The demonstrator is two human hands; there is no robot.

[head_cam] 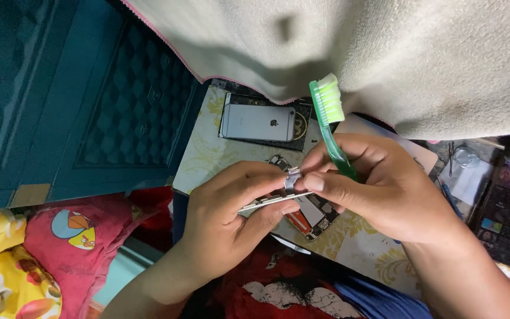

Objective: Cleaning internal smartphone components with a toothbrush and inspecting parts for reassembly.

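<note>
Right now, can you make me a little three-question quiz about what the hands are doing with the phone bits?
1. True or false: the right hand holds a green plastic toothbrush.
2. Which hand supports the thin silver metal phone part? A) left hand B) neither
3. Which side of the grey flat smartphone on the pale flowered tabletop faces up?

Key: 1 true. 2 A. 3 its back.

Silver phone (258,123), beige cloth (385,53)
</note>
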